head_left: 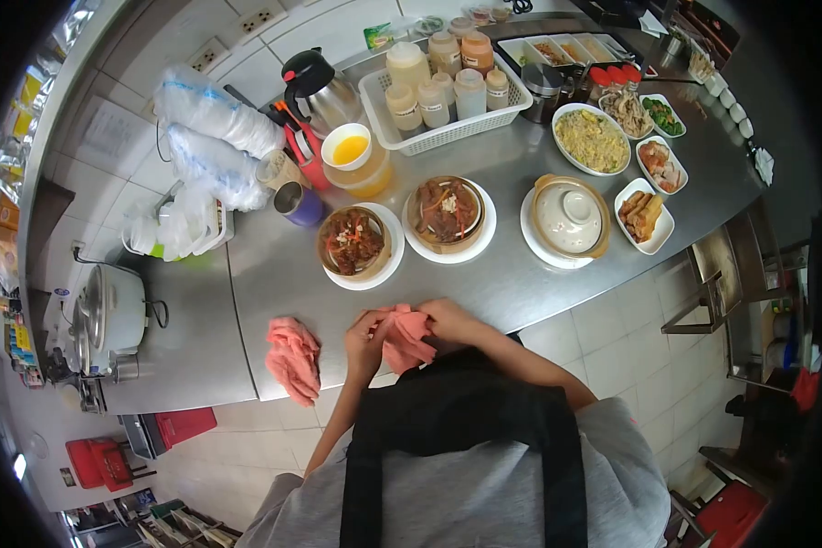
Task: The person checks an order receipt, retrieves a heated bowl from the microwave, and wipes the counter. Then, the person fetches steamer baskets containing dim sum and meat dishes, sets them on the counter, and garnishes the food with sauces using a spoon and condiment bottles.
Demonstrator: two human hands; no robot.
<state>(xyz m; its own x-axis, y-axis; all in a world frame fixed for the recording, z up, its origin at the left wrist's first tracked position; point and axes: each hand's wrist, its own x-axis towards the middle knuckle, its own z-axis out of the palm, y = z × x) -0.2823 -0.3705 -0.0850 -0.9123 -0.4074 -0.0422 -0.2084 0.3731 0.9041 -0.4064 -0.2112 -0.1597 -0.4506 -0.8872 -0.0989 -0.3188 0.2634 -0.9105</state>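
Between my two hands, at the counter's front edge, a pink cloth (405, 336) is bunched up. My left hand (365, 332) has its fingers closed on the cloth's left side. On the other side my right hand (446, 320) grips its upper right part. A second pink cloth (292, 360) lies crumpled on the steel counter (192, 338) to the left. Just beyond my hands are two round bowls of brown food, one (353, 243) at left and one (445, 212) at right, each on a white plate.
A lidded pot (570, 219) stands at right, near dishes of food (644, 216) and a fried rice plate (592, 139). Behind are a basket of bottles (411, 142), a thermos (324, 91) and a purple cup (300, 205). A white cooker (119, 309) sits far left.
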